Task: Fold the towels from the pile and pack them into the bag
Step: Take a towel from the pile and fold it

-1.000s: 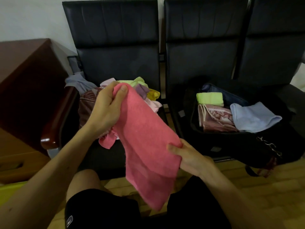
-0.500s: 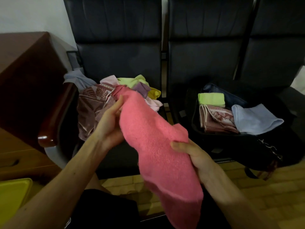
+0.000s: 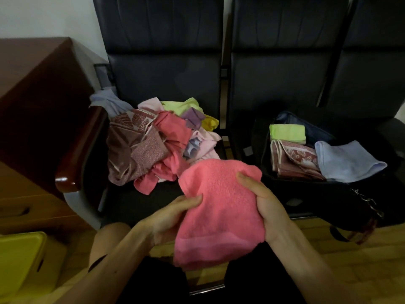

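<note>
Gripping nubby pink terry towel (image 3: 221, 207), folded rectangle, both hands (image 3: 219, 218)

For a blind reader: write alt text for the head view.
The left hand and right hand hold a folded pink terry towel. Behind, a jumbled pile of coloured towels lies on a black chair; an open black bag alongside holds three folded towels.

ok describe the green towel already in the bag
On the row of dark seats, an open black bag lies right of the towel pile. Of three folded towels inside, the green towel is the small lime one farthest back, behind the maroon patterned towel, left of the pale blue towel.
</note>
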